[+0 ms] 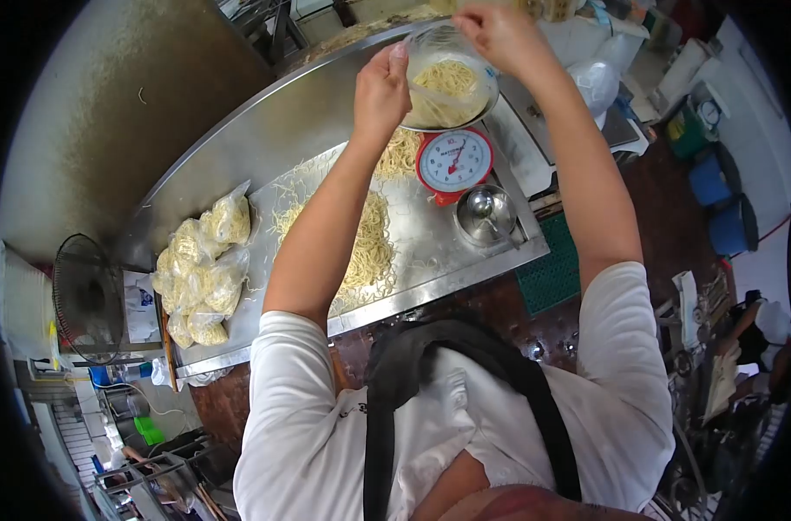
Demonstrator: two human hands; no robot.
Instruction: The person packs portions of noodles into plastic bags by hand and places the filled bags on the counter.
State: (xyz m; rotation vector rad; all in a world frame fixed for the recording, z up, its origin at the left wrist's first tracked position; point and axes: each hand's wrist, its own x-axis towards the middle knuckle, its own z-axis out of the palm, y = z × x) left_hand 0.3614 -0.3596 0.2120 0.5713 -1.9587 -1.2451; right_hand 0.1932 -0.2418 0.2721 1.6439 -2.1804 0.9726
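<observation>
We had a bare metal table spread below our left hand and our right hand. Nearer to us than the left hand, noodles lay on it in loose heaps, partly hidden from us, with stray strands around. A red scale stood closer to us than both hands, between their lines. Just beside it, farther from the hands, sat a metal bowl. Well left of the hands, we saw filled bags piled together.
</observation>
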